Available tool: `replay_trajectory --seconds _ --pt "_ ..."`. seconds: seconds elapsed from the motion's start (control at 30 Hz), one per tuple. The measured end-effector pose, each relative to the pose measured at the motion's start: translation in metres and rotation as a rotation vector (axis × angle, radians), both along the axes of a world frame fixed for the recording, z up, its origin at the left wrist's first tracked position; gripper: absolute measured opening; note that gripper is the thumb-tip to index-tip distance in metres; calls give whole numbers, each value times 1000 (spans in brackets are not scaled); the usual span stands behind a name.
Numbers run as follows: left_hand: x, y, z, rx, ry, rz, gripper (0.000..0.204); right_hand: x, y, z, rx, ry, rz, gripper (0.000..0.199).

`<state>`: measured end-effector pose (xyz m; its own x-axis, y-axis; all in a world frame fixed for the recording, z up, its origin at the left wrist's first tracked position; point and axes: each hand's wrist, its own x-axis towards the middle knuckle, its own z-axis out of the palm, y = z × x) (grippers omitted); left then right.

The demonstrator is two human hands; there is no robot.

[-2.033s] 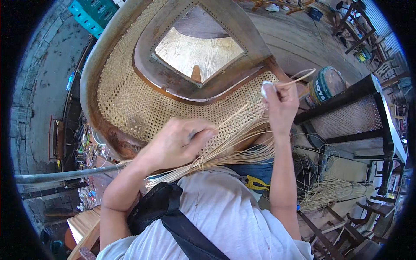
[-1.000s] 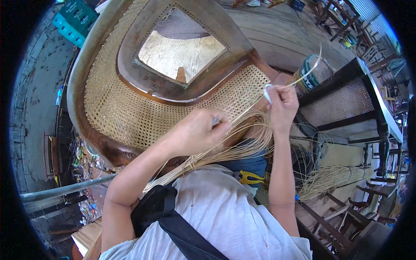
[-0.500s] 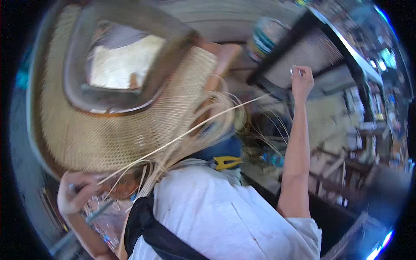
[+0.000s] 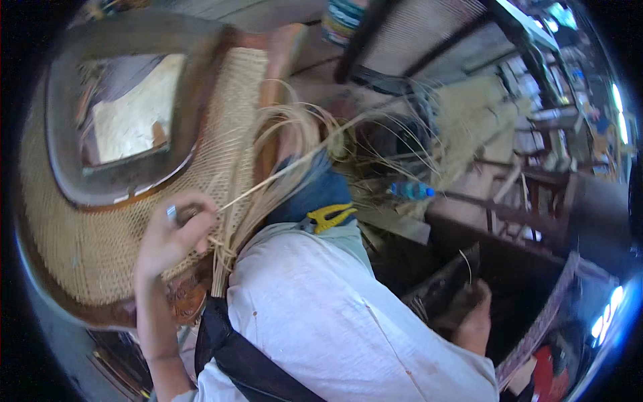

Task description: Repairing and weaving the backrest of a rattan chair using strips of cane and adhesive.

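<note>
The left hand [image 4: 175, 236], left of centre in the frame, is closed in a pinch around a thin pale cane strand [image 4: 268, 182] and a small metal-tipped tool, pressed against the woven tan cane panel of a brown wooden chair frame [image 4: 87, 254] that fills the left of the frame. The strand runs up and right from the fingers into a loose bundle of pale cane strips [image 4: 281, 154] near the centre. It looks light, springy and smooth, likely to kink if bent sharply, so best pinched close to the weave. The right hand [image 4: 474, 320], low at lower right, is in shadow; I cannot tell how far it is open or whether it holds anything
</note>
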<state>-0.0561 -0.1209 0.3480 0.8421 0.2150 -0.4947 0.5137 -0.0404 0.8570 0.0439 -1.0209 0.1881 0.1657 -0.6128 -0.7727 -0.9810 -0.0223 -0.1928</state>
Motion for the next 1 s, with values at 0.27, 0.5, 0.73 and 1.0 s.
replay_trajectory --seconds 0.27,0.5,0.73,1.0 --pt "8 -12 -32 55 -103 155 12 32 40 -35 -306 -170 289 22" --pt "8 -19 -22 106 -350 166 12 122 309 66 -87 -353 959 26" --pt "-24 -23 42 442 -469 208 13 40 735 127 1580 -585 1117 46" --pt "-132 21 98 602 -14 515 18 61 847 171 1594 -905 1191 23"
